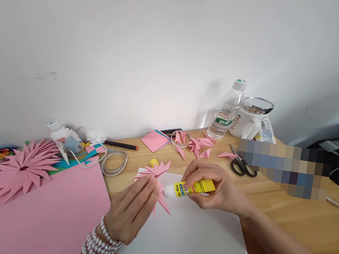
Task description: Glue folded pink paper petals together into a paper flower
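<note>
My left hand (132,208), with pearl bracelets at the wrist, pinches a pink folded paper piece with pointed petals (155,172) above a white sheet (197,241). My right hand (216,189) grips a yellow glue stick (190,188), its white tip touching the pink piece. The yellow cap (153,162) lies just behind the piece on the wooden table (296,218).
A large pink sheet (48,211) and a finished pink paper flower (21,168) lie at left. Loose pink folded petals (197,144), scissors (242,164), a water bottle (226,110), a white mug (248,122), a tape roll (115,162) and a glue bottle (64,137) sit toward the wall.
</note>
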The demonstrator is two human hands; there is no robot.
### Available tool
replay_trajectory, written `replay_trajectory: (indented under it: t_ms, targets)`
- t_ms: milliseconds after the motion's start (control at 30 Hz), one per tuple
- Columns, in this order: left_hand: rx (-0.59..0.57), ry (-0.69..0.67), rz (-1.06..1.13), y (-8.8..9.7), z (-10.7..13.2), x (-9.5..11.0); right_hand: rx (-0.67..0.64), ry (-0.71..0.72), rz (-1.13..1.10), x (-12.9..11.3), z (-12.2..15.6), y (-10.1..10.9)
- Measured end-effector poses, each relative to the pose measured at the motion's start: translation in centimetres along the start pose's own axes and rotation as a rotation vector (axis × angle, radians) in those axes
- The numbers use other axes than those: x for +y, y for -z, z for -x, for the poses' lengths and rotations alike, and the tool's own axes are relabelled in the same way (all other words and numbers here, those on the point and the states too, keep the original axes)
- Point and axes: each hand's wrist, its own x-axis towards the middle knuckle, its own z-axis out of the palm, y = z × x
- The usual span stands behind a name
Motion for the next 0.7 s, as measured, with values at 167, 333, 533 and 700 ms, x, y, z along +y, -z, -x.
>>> replay_trajectory:
  t_ms: [167, 333, 533, 700]
  targets:
    - [0.009, 0.008, -0.002, 0.02, -0.04, 0.02, 0.123, -0.066, -0.009, 0.3, 0.03, 0.17]
    - [0.01, 0.013, 0.013, -0.05, -0.1, 0.02, 0.194, -0.06, 0.027, 0.37, 0.1, -0.05]
    - [-0.015, 0.028, 0.058, 0.01, -0.07, 0.1, 0.154, 0.021, 0.05, 0.12, -0.1, -0.44]
    - [-0.005, 0.033, 0.052, -0.35, 0.14, 0.07, 0.11, 0.071, 0.08, -0.18, -0.11, -0.24]
